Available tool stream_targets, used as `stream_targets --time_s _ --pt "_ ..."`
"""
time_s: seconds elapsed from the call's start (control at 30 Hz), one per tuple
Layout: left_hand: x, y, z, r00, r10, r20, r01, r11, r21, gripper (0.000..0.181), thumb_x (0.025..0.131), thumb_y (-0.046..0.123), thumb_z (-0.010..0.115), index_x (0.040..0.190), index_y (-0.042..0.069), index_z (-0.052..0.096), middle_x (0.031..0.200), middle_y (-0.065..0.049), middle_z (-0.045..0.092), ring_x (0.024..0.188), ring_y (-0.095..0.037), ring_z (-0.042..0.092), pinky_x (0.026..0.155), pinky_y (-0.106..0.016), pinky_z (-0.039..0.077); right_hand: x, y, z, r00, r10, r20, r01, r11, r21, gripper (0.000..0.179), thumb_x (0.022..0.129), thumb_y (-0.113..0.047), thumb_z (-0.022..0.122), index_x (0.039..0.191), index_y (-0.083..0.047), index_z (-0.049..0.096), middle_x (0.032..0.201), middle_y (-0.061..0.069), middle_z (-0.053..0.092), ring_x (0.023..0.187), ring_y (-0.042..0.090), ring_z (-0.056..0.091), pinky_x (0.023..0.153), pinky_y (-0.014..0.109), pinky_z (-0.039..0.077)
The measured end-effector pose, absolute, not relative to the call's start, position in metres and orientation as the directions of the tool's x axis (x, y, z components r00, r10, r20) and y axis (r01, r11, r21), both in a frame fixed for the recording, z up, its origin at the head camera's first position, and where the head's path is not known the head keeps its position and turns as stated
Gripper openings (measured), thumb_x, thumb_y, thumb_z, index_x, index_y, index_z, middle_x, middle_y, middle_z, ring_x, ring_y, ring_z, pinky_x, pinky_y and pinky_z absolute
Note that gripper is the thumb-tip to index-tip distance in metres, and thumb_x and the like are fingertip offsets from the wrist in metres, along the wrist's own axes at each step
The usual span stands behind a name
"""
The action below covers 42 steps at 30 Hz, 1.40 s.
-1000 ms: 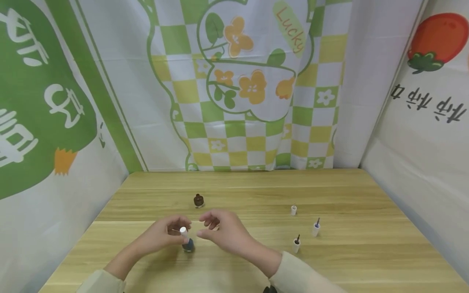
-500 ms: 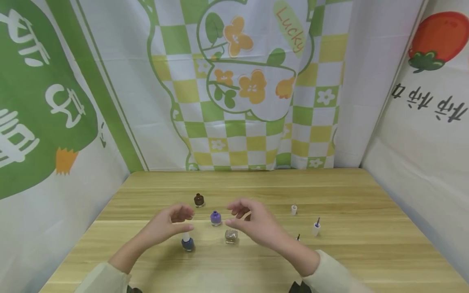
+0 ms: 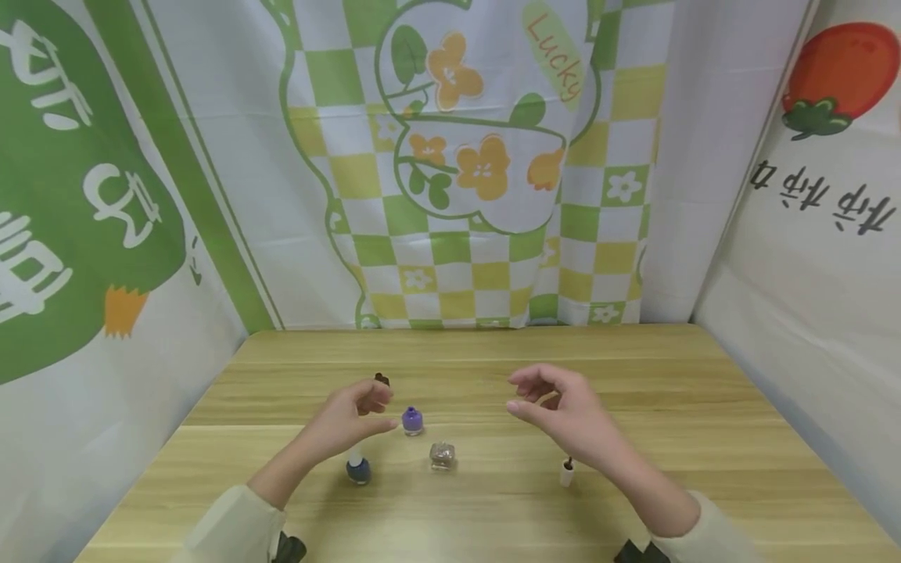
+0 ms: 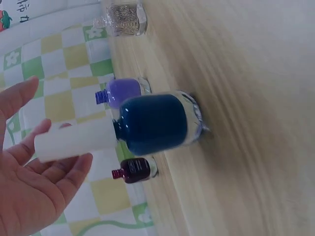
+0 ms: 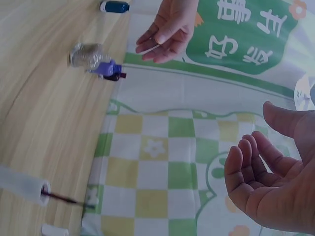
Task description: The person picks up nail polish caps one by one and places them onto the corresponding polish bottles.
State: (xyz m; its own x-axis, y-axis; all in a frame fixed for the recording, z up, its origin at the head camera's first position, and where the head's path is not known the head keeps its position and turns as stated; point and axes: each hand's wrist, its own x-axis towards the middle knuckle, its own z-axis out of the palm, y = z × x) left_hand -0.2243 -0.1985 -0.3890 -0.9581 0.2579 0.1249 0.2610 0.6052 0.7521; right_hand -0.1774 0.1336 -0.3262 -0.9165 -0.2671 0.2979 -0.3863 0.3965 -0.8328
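In the head view my left hand (image 3: 348,418) hovers above the dark blue nail polish bottle (image 3: 358,471), fingers loosely bent and holding nothing. That bottle stands upright with its tall white cap (image 4: 76,140) on, as the left wrist view shows. Just right of the hand is an uncapped purple nail polish bottle (image 3: 412,423). A glittery bottle (image 3: 442,456) stands nearer me. My fingers partly hide the dark red bottle (image 3: 382,379), which is uncapped. Farther right, my right hand (image 3: 563,407) is raised with nothing in its relaxed fingers. Below it a white brush cap (image 3: 567,473) stands brush upward.
The right wrist view shows another white cap (image 5: 55,230) at its bottom edge, beside the brush cap. The wooden table (image 3: 633,352) ends against a patterned cloth (image 3: 486,258) at the back. Cloth walls rise on both sides.
My left hand has left the blue bottle, rising and shifting right. My right hand has moved well right, uncovering the purple and glittery bottles and now covering two caps in the head view.
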Motion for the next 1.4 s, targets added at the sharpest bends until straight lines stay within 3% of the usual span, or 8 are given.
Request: stream_targets --time_s 0.4,0.6,0.8,0.97,1.4 --pt "-0.240 -0.178 -0.379 -0.964 0.263 0.046 0.228 0.719 0.657 0.045 0.081 0.023 0.079 0.118 0.004 0.063 0.115 -0.009 0.064 0.104 -0.027 0.060 0.088 -0.044 0.052 -0.174 0.191 -0.326 -0.932 -0.168 0.322 -0.363 0.479 -0.799 0.030 0.088 -0.021 0.074 0.111 -0.004 0.066 0.097 0.005 0.064 0.088 0.018 0.059 0.074 0.028 0.055" --pt "-0.249 -0.175 -0.377 -0.950 0.311 0.012 0.255 0.756 0.602 0.036 0.078 0.019 0.082 0.105 0.003 0.065 0.105 -0.012 0.066 0.097 -0.026 0.062 0.085 -0.043 0.052 -0.174 0.228 -0.331 -0.942 -0.092 0.323 -0.314 0.578 -0.753 0.036 0.091 -0.028 0.071 0.116 -0.002 0.064 0.100 0.006 0.063 0.089 0.015 0.058 0.076 0.022 0.054" --pt "-0.255 -0.171 -0.380 -0.937 0.345 -0.053 0.251 0.771 0.586 0.038 0.076 0.020 0.084 0.103 0.003 0.064 0.100 -0.008 0.065 0.094 -0.023 0.062 0.081 -0.041 0.054 -0.176 0.260 -0.339 -0.946 -0.022 0.324 -0.259 0.651 -0.713 0.040 0.092 -0.030 0.069 0.119 -0.002 0.063 0.104 0.008 0.064 0.088 0.009 0.059 0.072 0.019 0.052" --pt "-0.258 -0.168 -0.383 -0.938 0.337 -0.082 0.225 0.772 0.595 0.037 0.075 0.021 0.085 0.100 0.004 0.064 0.097 -0.006 0.065 0.090 -0.022 0.062 0.079 -0.041 0.054 -0.178 0.278 -0.351 -0.962 0.022 0.271 -0.177 0.704 -0.688 0.044 0.092 -0.035 0.068 0.120 -0.002 0.062 0.105 0.009 0.065 0.092 0.016 0.059 0.067 0.024 0.052" --pt "-0.268 -0.168 -0.390 -0.914 0.377 -0.154 0.219 0.774 0.593 0.032 0.074 0.013 0.084 0.097 0.002 0.064 0.087 -0.004 0.065 0.082 -0.019 0.062 0.075 -0.038 0.054 -0.199 0.293 -0.391 -0.991 -0.098 0.085 -0.130 0.697 -0.705 0.052 0.086 -0.027 0.075 0.121 0.007 0.058 0.108 0.018 0.063 0.093 0.026 0.060 0.070 0.031 0.054"
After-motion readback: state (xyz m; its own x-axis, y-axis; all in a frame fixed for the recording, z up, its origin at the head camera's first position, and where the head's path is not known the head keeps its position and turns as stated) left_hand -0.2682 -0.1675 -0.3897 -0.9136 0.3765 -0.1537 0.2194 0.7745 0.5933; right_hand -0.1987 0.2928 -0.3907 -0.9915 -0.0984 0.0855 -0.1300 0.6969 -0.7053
